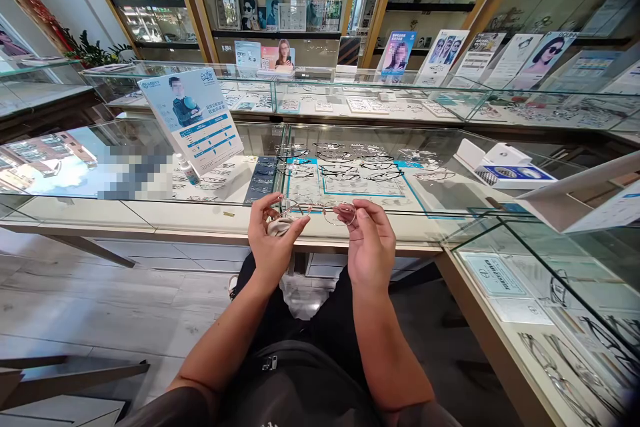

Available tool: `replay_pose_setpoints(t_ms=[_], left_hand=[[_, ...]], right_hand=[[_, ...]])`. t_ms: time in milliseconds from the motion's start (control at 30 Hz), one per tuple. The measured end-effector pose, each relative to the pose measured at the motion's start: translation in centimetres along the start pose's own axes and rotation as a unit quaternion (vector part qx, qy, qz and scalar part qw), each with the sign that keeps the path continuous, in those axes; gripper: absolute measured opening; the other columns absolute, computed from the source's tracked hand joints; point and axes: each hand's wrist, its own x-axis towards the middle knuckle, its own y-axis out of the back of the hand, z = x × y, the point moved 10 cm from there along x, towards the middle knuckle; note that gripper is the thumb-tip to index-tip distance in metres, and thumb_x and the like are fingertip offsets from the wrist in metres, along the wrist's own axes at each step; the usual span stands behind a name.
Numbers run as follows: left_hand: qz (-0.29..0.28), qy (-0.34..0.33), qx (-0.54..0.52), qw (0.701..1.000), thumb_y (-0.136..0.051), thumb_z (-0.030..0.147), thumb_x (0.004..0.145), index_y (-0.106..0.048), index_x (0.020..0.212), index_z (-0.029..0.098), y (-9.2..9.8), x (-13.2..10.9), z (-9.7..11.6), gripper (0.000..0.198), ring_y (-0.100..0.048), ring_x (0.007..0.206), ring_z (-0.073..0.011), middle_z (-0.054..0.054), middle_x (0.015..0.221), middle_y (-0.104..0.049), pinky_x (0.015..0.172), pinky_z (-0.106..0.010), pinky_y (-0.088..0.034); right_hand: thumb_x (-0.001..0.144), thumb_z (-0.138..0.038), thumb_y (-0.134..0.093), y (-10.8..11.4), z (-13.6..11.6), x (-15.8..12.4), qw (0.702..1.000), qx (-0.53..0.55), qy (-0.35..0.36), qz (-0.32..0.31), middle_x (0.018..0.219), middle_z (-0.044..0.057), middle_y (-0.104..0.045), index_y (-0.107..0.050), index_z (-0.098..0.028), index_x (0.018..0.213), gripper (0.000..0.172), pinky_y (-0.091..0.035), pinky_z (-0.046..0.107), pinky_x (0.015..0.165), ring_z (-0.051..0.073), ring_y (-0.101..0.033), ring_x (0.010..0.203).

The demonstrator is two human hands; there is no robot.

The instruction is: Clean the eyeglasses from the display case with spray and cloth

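Note:
A pair of thin-rimmed eyeglasses (324, 209) is held up between my two hands, just over the front edge of the glass display counter (175, 217). My left hand (273, 243) is closed on one side of the eyeglasses, and a pale, bunched cloth (280, 227) sits in the same grip. With thumb and fingers, my right hand (371, 247) pinches the other side near the lens. Behind the hands, several rows of spectacle frames (345, 163) lie inside the counter. Fine details of the held frame are too small to make out.
An advertising stand (193, 123) and a small bottle (189, 170) stand on the counter at left. An opened white box (505, 167) lies at right, near a larger open carton (585, 193). A side display case (545, 320) runs along my right. Shelves (280, 33) rise behind.

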Motion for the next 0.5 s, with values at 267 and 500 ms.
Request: replay_pose_setpoints(t_ms=[267, 500], left_hand=[[-0.030, 0.067, -0.100, 0.992, -0.096, 0.038, 0.075, -0.062, 0.121, 0.024, -0.5, 0.7, -0.8, 0.059, -0.078, 0.103, -0.0221, -0.008, 0.106, -0.080, 0.082, -0.030, -0.058], [-0.051, 0.126, -0.152, 0.979, -0.098, 0.039, 0.072, -0.058, 0.119, 0.024, -1.0, 0.4, -2.6, 0.064, -0.068, 0.067, -0.0111, -0.008, 0.107, -0.083, 0.068, -0.025, -0.053]], right_hand=[[0.092, -0.039, -0.080, 0.4, 0.3, 0.4, 1.000, -0.016, 0.015, -0.008, 0.094, 0.002, -0.077, -0.075, -0.024, 0.096, 0.016, -0.057, 0.045, 0.101, 0.024, -0.079, 0.099], [0.090, -0.038, -0.081, 0.3, 1.6, 0.5, 0.999, -0.005, -0.022, -0.027, 0.093, 0.000, -0.077, -0.074, -0.024, 0.098, 0.017, -0.055, 0.042, 0.100, 0.024, -0.080, 0.096]])
